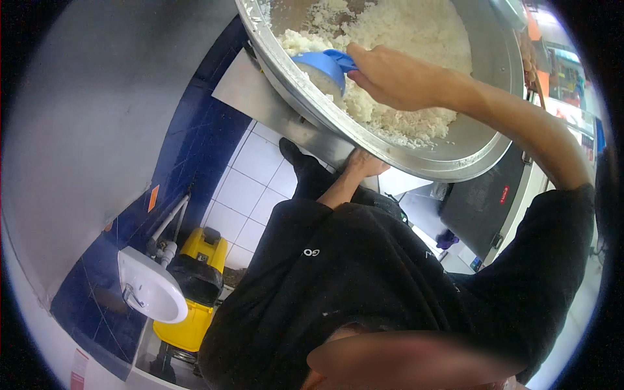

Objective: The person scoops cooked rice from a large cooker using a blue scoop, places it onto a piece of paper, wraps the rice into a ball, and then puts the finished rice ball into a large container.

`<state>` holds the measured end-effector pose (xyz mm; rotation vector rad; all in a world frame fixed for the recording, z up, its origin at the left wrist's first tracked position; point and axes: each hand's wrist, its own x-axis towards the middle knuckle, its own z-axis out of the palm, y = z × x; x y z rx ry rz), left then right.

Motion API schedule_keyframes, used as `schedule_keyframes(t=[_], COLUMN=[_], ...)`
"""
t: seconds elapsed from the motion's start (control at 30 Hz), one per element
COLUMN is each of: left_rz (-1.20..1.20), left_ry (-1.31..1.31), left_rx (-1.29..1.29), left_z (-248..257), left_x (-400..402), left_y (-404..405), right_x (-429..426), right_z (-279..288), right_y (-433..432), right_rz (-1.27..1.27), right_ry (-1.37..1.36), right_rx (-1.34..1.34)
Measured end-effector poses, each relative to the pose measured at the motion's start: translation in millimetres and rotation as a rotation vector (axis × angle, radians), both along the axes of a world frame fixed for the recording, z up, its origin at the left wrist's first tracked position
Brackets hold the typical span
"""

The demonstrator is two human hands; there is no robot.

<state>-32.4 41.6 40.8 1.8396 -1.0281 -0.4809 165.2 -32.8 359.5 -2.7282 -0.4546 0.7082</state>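
A large round metal pot (504,87) holds cooked white rice (414,34), heaped towards its far side and middle, with bare metal showing at the right. My right hand (395,75) reaches over the rim and grips the handle of a blue plastic scoop (324,66). The scoop lies tilted against the rice near the left inner wall, and rice partly surrounds it. Below the pot's near rim, my left hand (366,163) is at the outside of the pot, by the metal table's edge. Its fingers are partly hidden under the rim.
A stainless steel table (273,107) stands under the pot. At lower left are a white washbasin (158,292) with a tap and a yellow bin (183,326) with a dark part. A dark panel with a metal latch (480,209) stands at the right. White tiles (241,178) cover the floor.
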Motion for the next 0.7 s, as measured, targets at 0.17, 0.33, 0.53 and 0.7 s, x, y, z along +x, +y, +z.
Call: schedule_keyframes(t=[0.17,0.33,0.53,0.7], left_rz=[0.014,-0.010,-0.161,-0.171], left_ry=[-0.041,-0.238,-0.267,-0.504], left_rx=[0.076,-0.040,0.002,-0.071], left_z=[-26,-7,4,-12], left_x=[-9,2,-1,3], left_y=[-6,5,-9,-13], right_x=[-3,-9,-77,-202], right_z=[13,69,131,162], right_y=[-20,-35,-93,-130], right_rz=[0.026,-0.356,-0.615,-0.758], right_ry=[0.136,0.585,0.385,0.188], right_rx=[0.090,0.269,0.626,0.762])
